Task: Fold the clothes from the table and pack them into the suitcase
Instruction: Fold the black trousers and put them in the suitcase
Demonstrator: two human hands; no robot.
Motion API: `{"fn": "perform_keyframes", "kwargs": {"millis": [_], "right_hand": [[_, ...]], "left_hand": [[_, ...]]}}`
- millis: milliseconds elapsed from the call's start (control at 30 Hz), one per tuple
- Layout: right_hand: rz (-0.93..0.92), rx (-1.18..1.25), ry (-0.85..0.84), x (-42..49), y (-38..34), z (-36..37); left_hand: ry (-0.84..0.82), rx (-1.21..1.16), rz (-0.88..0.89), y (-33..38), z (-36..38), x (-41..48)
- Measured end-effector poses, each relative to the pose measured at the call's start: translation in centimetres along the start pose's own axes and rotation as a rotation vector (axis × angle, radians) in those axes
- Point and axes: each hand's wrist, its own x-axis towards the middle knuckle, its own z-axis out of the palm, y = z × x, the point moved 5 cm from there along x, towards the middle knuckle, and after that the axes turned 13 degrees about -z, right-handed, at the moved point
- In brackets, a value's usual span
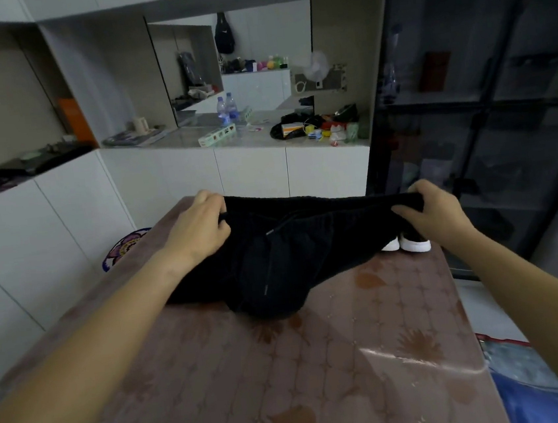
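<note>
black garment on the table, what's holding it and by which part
Both hands hold the black garment by its waistband: the left hand grips one end, the right hand the other, stretched between them; its lower part rests on the table.

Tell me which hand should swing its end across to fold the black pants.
Right, probably: right hand grips the black pants near the white shoes; left hand holds its end over the table.

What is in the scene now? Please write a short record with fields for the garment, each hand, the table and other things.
garment: black garment with a drawstring, stretched by its waistband, lower part resting on the table
left hand: grips the waistband's left end
right hand: grips the waistband's right end
table cover: brown, patterned, glossy
other: white shoes behind the garment, near the right hand
</note>
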Motion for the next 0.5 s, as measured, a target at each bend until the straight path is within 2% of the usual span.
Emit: {"fn": "perform_keyframes", "kwargs": {"millis": [133, 200, 267, 333, 400, 500], "right_hand": [[0.081, 0.153, 0.141, 1.0, -0.1, -1.7], [0.101, 0.160, 0.150, 0.9, 0.1, -2.0], [0.113, 0.176, 0.090, 0.9, 0.1, -1.8], [0.092, 0.225, -0.001, 0.9, -0.5, -1.4], [0.066, 0.288, -0.087, 0.8, -1.2, -1.2], [0.050, 0.366, -0.179, 0.6, -2.1, -0.7]], "left_hand": [[-0.178, 0.130, 0.181, 0.9, 2.5, -0.5], [-0.202, 0.184, 0.208, 0.5, 3.9, -0.6], [-0.113, 0.236, 0.197, 0.2, 4.1, 0.0], [-0.041, 0.250, 0.110, -0.7, 3.3, 1.3], [-0.051, 0.278, 0.025, -1.8, 2.5, 2.6], [-0.089, 0.394, 0.015, -2.3, 2.2, 3.4]]}}
